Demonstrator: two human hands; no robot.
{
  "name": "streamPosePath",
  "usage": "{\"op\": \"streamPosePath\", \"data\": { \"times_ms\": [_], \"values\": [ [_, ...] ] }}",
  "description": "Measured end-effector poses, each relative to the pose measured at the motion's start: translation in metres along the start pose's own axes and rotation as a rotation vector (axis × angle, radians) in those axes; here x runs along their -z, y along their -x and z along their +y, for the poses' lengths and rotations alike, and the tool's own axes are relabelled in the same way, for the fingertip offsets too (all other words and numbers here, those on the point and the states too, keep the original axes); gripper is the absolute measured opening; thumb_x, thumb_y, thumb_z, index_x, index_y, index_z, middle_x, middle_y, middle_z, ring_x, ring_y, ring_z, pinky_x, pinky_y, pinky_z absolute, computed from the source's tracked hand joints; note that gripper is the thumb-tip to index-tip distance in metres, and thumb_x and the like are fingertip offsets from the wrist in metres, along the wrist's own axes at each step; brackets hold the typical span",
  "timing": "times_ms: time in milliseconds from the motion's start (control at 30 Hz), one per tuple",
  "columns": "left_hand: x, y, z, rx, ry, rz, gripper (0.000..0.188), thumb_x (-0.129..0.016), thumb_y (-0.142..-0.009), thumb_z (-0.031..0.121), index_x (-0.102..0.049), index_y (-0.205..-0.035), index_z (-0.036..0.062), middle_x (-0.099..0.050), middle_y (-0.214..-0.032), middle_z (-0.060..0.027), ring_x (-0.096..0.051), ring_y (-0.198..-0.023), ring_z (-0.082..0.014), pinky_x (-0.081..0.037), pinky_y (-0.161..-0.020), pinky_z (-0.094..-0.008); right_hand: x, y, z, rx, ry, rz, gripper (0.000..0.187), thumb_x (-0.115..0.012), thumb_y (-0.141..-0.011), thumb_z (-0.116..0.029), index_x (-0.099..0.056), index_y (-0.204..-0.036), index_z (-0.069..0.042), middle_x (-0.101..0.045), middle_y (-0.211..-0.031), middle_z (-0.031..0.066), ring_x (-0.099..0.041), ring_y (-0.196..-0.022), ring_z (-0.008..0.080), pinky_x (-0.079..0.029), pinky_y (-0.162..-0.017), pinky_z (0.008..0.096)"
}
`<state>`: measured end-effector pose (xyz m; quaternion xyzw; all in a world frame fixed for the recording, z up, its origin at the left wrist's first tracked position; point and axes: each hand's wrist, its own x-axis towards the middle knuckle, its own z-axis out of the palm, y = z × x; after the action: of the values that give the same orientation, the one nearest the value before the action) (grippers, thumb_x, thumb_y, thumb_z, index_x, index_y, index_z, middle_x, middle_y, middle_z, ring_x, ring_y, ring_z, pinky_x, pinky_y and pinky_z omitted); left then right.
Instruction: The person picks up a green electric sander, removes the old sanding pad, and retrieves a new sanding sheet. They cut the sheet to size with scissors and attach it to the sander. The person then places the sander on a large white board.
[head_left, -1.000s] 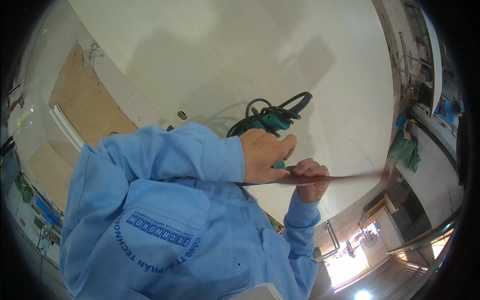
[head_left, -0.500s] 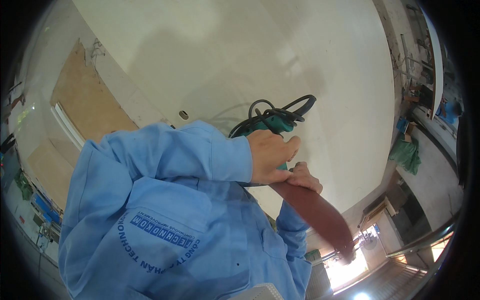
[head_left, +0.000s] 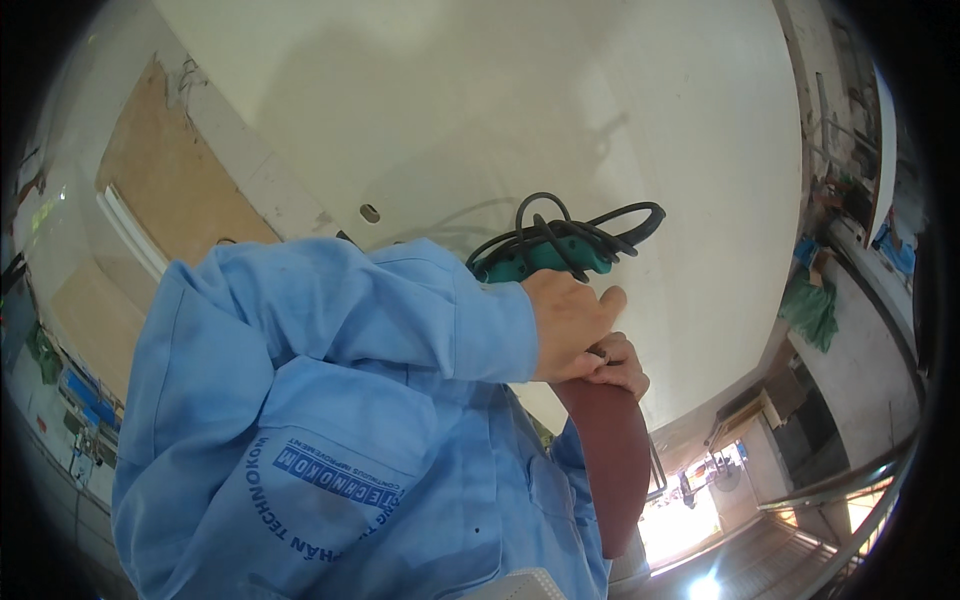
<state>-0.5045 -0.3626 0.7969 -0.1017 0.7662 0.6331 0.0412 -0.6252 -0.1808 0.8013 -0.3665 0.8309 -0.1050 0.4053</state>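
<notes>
My left hand [head_left: 570, 318] is curled, its fingers pinching the top end of a reddish-brown strip [head_left: 610, 465] that looks like sandpaper. Beside it, my right hand [head_left: 624, 366] grips the same end, fingers bent over its edge. From both hands the strip hangs down in a curve in front of my right sleeve. Just beyond the left hand lies a green power tool [head_left: 530, 260], partly hidden by my hand and sleeve. Its black cord [head_left: 640, 228] is looped over it. Whether my left hand touches the tool, I cannot tell.
A large off-white panel [head_left: 450, 110] with a small oval hole [head_left: 370, 213] spreads in front of me. To the left are a brown board [head_left: 180, 170] and a white strip [head_left: 132, 235]. Green sacking [head_left: 810, 310] and assorted clutter stand at the right.
Both hands have shifted slightly right and down in the view. The sandpaper strip has swung from slanting right to hanging more steeply. More of the green tool shows now.
</notes>
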Motion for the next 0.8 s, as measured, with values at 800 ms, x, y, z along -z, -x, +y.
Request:
{"op": "streamPosePath", "data": {
  "times_ms": [800],
  "values": [
    [0.000,0.006,-0.001,0.003,0.038,0.047,0.046,-0.069,-0.083,0.036,-0.043,-0.099,0.0018,-0.060,-0.063,-0.0203,-0.063,-0.061,-0.0402,-0.048,-0.055,-0.0455,0.020,-0.002,0.007,-0.120,0.263,-0.272,0.035,-0.089,-0.063,-0.016,-0.057,-0.065,-0.004,-0.064,-0.076,0.0091,-0.066,-0.066,0.0181,-0.054,-0.061,0.0258]
  ]
}}
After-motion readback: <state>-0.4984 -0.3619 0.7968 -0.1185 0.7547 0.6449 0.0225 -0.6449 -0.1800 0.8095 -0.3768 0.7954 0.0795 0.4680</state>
